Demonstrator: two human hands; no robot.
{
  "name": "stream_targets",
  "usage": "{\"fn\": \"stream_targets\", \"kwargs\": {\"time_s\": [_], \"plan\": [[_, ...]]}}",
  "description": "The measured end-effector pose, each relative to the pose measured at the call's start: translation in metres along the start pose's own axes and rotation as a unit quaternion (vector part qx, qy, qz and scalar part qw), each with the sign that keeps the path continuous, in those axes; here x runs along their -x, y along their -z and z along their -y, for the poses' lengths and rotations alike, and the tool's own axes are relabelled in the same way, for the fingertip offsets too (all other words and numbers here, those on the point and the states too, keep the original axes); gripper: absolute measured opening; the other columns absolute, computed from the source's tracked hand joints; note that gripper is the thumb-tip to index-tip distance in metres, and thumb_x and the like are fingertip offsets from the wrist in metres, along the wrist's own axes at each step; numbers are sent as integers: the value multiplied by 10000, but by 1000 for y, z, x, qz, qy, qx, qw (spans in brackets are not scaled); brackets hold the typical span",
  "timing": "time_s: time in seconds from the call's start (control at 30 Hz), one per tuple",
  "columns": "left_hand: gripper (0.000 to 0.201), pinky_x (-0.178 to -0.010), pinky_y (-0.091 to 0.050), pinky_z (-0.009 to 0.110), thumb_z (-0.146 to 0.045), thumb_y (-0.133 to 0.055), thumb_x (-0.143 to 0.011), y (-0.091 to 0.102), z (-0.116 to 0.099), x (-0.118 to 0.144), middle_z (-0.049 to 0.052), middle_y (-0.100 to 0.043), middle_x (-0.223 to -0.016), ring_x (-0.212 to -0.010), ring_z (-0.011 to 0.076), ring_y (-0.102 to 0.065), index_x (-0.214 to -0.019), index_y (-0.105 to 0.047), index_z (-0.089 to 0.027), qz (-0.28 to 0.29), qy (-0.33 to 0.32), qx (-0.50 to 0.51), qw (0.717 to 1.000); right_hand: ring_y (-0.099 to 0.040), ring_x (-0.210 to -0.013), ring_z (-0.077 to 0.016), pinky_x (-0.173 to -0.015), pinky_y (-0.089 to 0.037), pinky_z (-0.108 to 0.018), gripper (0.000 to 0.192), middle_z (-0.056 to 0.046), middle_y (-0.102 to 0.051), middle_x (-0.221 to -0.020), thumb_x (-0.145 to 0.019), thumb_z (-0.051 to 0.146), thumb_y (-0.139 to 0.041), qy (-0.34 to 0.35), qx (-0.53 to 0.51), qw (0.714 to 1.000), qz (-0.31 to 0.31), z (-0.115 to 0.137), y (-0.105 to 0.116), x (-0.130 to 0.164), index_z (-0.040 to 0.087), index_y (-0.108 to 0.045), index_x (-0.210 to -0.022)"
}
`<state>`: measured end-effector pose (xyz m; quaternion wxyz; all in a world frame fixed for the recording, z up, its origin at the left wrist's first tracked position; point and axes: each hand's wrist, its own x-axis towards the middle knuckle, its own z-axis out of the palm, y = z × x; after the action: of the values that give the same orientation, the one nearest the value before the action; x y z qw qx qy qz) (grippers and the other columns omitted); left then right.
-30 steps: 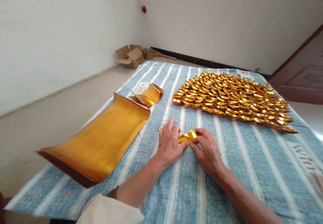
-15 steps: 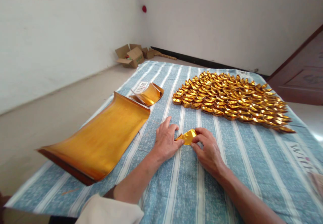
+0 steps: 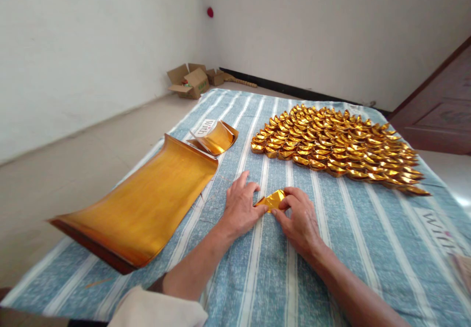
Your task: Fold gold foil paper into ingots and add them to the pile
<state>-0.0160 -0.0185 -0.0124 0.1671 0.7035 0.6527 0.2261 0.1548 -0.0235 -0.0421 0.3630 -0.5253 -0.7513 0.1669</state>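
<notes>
A small folded piece of gold foil paper point(image 3: 271, 201) lies on the striped cloth between my two hands. My left hand point(image 3: 241, 202) rests at its left end, the thumb pressing the paper's tip while the other fingers are raised and bent. At the right end my right hand point(image 3: 300, 214) pinches the paper, index finger on top and thumb at the near edge. Beyond it to the right, a large cluster of folded gold paper ingots point(image 3: 331, 140) stands in close rows. A stack of flat gold foil sheets point(image 3: 147, 204), curled at the edges, lies left of my left hand.
A smaller curled bundle of gold paper point(image 3: 220, 138) sits behind the large stack. Blue and white striped cloth point(image 3: 228, 278) covers the table. Open cardboard boxes point(image 3: 195, 82) stand on the floor by the wall. A reddish-brown wooden panel point(image 3: 437, 111) is at the right.
My right thumb has slid left along the near edge of the folded gold paper. My left hand has stayed nearly in place.
</notes>
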Motion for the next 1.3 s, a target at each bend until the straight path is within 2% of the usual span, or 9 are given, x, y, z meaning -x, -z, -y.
{"fn": "stream_targets", "kwargs": {"time_s": [0.3, 0.57, 0.7, 0.8, 0.93, 0.97, 1.03, 1.13, 1.3], "plan": [[342, -1037, -341, 557, -206, -765, -624, 7, 7, -3, 150, -362, -1437, -1313, 376, -374, -931, -616, -192, 18, -2, 17, 1000, -541, -1033, -252, -893, -427, -433, 99, -87, -589, -1082, -721, 122, -591, -38, -82, 996, 13, -5, 4, -2, 206, -558, -762], [404, -1079, -307, 539, -199, -779, -606, 25, 21, -7, 161, -348, -1458, -1348, 391, -324, -987, -644, -181, 43, -13, 8, 999, -536, -1036, -248, -900, -437, -423, 303, -89, -594, -1100, -703, 105, -590, -28, -88, 996, 10, -6, 3, -4, 199, -571, -991], [442, -1071, -330, 536, -199, -778, -581, 32, 35, -9, 157, -385, -1437, -1321, 395, -368, -1005, -653, -189, 44, -20, 10, 999, -547, -952, -234, -831, -460, -395, 353, -66, -604, -1023, -686, 90, -589, -30, -78, 996, 25, -6, 3, -6, 202, -553, -1019], [380, -1052, -365, 525, -197, -745, -596, 35, 40, -9, 127, -461, -1383, -1294, 365, -418, -966, -660, -201, 22, -31, 26, 999, -550, -920, -231, -808, -467, -386, 344, -61, -608, -993, -701, 101, -592, -26, -75, 997, 7, -5, 2, -6, 205, -549, -1026], [111, -980, -439, 458, -192, -610, -738, 40, 16, 0, 91, -643, -1091, -1079, 267, -583, -843, -645, -183, -90, -23, 31, 995, -555, -945, -238, -834, -474, -396, 377, -73, -614, -1016, -738, 140, -602, -1, -73, 997, -38, -5, -2, -3, 199, -534, -1105], [93, -924, -471, 409, -188, -563, -785, 39, 5, 3, 68, -662, -983, -981, 229, -610, -834, -641, -185, -87, -38, 38, 995, -556, -948, -240, -838, -476, -402, 391, -77, -615, -1017, -749, 151, -602, 6, -70, 996, -45, -6, -4, -2, 197, -526, -1131], [149, -793, -496, 308, -173, -500, -841, 34, -17, 10, 31, -656, -847, -823, 171, -617, -783, -635, -190, -20, -84, 65, 994, -560, -947, -245, -838, -482, -413, 410, -82, -618, -1013, -775, 179, -599, 13, -64, 996, -55, -7, -6, 0, 194, -510, -1175], [162, -725, -475, 259, -109, -512, -822, 19, -36, 15, 14, -640, -782, -762, 155, -603, -759, -637, -191, 64, -110, 63, 990, -569, -948, -247, -833, -493, -420, 429, -90, -622, -1022, -800, 212, -597, 14, -62, 996, -62, -9, -7, 1, 189, -491, -1215], [173, -745, -454, 271, -43, -509, -814, 0, -28, 10, 36, -626, -803, -807, 175, -592, -775, -629, -161, 52, -77, 36, 995, -588, -908, -224, -807, -506, -386, 447, -93, -632, -1019, -784, 154, -570, 31, -71, 995, -68, -14, 0, -2, 174, -490, -1224]]}}
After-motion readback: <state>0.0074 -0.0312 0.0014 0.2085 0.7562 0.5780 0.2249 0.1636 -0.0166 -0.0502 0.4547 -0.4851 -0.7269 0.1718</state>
